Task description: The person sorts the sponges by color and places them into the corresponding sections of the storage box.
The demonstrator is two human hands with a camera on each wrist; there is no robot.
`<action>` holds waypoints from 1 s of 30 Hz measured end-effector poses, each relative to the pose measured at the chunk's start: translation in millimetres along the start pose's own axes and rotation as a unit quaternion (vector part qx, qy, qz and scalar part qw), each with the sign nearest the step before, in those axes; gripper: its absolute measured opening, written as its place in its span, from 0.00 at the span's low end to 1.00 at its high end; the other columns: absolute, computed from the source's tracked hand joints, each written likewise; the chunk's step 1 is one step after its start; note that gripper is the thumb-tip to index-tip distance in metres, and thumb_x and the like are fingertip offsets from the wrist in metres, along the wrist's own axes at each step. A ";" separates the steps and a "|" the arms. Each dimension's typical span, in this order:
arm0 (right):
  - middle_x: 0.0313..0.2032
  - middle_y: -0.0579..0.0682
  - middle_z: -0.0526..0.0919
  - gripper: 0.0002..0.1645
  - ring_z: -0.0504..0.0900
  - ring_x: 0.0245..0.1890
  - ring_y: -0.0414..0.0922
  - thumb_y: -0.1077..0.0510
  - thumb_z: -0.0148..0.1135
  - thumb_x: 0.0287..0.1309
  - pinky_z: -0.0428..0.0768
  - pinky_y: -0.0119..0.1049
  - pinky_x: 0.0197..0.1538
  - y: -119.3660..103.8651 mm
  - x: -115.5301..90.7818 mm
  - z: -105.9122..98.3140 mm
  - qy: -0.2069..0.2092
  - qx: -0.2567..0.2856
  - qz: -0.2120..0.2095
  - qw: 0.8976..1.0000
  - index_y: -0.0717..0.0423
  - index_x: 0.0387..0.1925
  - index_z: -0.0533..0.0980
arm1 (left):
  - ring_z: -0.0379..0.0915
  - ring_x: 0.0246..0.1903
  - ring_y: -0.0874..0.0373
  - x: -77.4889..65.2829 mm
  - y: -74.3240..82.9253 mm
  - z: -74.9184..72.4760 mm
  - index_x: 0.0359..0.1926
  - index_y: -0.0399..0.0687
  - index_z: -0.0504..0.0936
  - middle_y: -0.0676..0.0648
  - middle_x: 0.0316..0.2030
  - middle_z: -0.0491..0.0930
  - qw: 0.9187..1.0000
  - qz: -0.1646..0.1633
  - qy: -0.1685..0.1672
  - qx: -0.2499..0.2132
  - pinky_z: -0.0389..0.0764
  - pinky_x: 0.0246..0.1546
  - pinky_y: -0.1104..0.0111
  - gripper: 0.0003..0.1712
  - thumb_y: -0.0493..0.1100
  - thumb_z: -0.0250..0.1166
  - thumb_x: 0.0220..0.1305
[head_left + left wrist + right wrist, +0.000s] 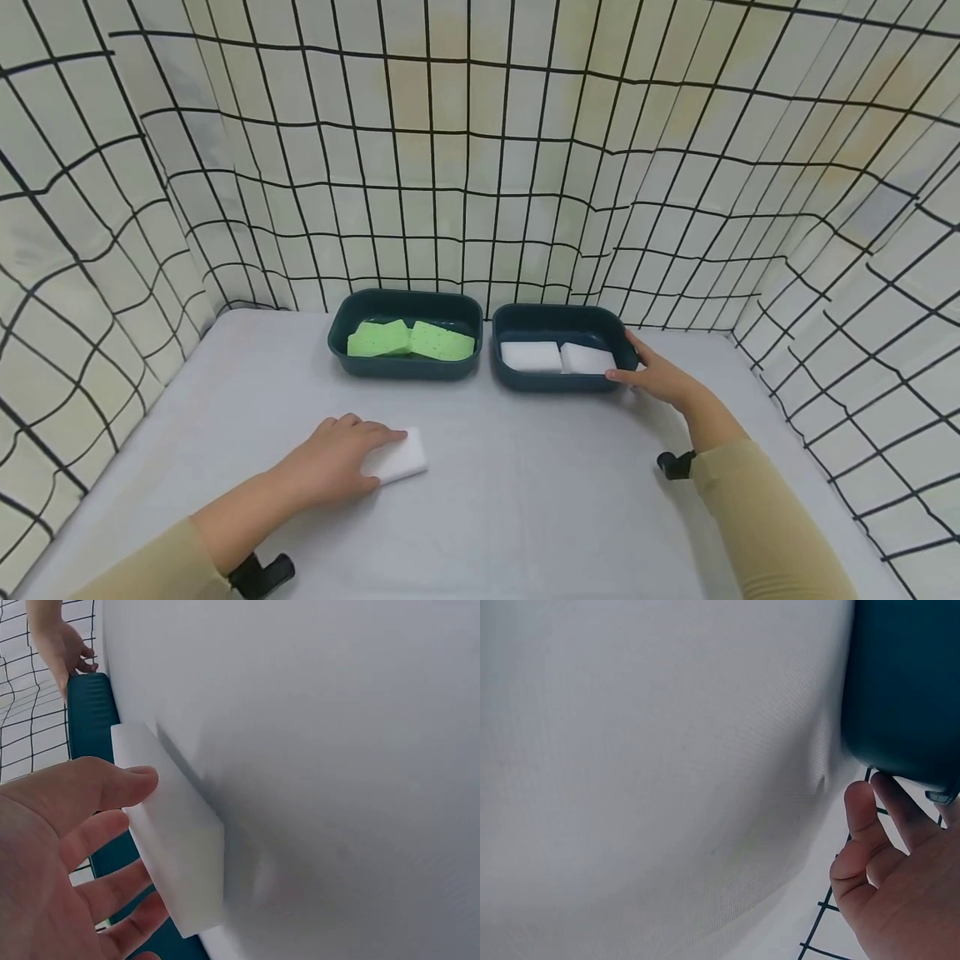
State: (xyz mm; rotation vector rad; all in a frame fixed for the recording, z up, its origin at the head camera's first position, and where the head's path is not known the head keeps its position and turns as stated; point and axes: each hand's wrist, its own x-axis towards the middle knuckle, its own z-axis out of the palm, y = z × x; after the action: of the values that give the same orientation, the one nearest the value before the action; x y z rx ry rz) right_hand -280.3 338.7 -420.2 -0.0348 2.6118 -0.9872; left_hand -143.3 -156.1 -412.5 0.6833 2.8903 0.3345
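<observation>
My left hand (337, 458) grips a white sponge block (399, 458) low over the table at the front left. In the left wrist view the thumb lies along one face of that block (176, 840), fingers behind it. At the back right, my right hand (660, 377) holds the right end of a dark teal bin (555, 383), its thumb at the front rim. Two white sponge blocks (530, 357) lie inside this bin. From the right wrist, the fingertips (860, 796) show right at the bin's lower corner, some fingers bent.
A second dark teal bin (405, 368) stands to the left of the first, holding two light green sponges (442, 342). Both are at the far edge of the white-covered table (510, 517). Black grid netting (465, 167) over pale sheeting walls the back and both sides.
</observation>
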 end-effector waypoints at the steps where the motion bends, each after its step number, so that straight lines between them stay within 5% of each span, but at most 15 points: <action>1: 0.77 0.65 0.37 0.66 0.36 0.75 0.67 0.31 0.63 0.58 0.44 0.72 0.68 -0.6 -0.3 -0.2 0.000 0.001 -0.001 1.000 0.38 0.78 0.28 | 0.72 0.53 0.47 2.6 -0.3 -0.2 0.62 0.55 0.80 0.50 0.56 0.80 1.000 0.006 -0.001 0.001 0.69 0.52 0.50 0.35 0.44 0.76 0.51; 9: 0.77 0.65 0.37 0.66 0.36 0.75 0.67 0.31 0.63 0.58 0.44 0.72 0.68 -2.3 -1.5 -2.1 -0.002 0.004 0.002 1.000 0.39 0.79 0.29 | 0.71 0.56 0.45 11.6 -2.4 1.1 0.61 0.57 0.81 0.50 0.58 0.79 1.000 0.019 -0.024 -0.003 0.68 0.54 0.47 0.32 0.42 0.75 0.52; 22: 0.77 0.65 0.37 0.67 0.36 0.75 0.67 0.29 0.63 0.57 0.43 0.73 0.68 -3.0 -1.8 -1.7 -0.004 0.002 0.015 1.000 0.37 0.78 0.29 | 0.72 0.54 0.42 -10.0 -24.3 -3.4 0.60 0.58 0.82 0.48 0.54 0.79 1.000 0.003 -0.017 0.010 0.71 0.51 0.44 0.36 0.53 0.80 0.46; 30: 0.77 0.64 0.36 0.66 0.35 0.75 0.67 0.31 0.64 0.57 0.42 0.72 0.68 -2.8 -0.4 -0.4 -0.002 0.008 0.016 1.000 0.37 0.79 0.29 | 0.73 0.51 0.44 -11.7 -28.9 -0.8 0.59 0.58 0.82 0.49 0.52 0.81 1.000 -0.002 -0.020 0.001 0.71 0.48 0.45 0.34 0.53 0.79 0.47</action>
State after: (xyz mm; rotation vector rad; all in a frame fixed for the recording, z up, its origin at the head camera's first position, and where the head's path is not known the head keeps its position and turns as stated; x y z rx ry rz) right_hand -280.3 336.9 -417.9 0.0093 2.5927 -0.9955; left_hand -145.4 -186.7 -417.9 0.6777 2.8540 0.3140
